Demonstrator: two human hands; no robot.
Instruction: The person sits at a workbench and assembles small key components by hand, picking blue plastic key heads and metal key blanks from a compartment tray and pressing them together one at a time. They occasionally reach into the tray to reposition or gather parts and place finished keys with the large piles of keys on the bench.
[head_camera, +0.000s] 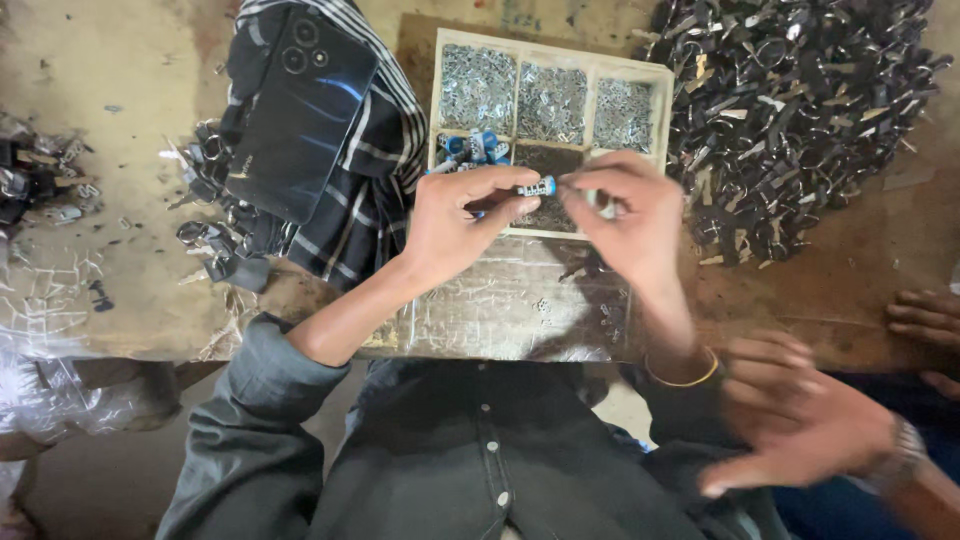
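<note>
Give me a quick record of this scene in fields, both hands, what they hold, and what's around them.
left hand: pinches a small blue-tipped part
right hand: touches the same part's other end
tray: compartments of small metal pieces
phone: dark, on striped cloth
pile: dark metal clips, right of tray
other person's hand: blurred, lower right

The left hand (455, 225) and right hand (625, 215) meet over a divided tray (655, 75), pinching a small dark-and-blue part (536, 187) between their fingertips. The tray's upper compartments hold silvery metal bits (550, 100); one lower compartment holds blue parts (475, 148). A heap of dark metal pieces (790, 110) lies right of the tray. A phone (295, 110) rests on striped cloth (375, 170) to the left. Another person's blurred hand (800, 420), perhaps moving, shows at lower right.
</note>
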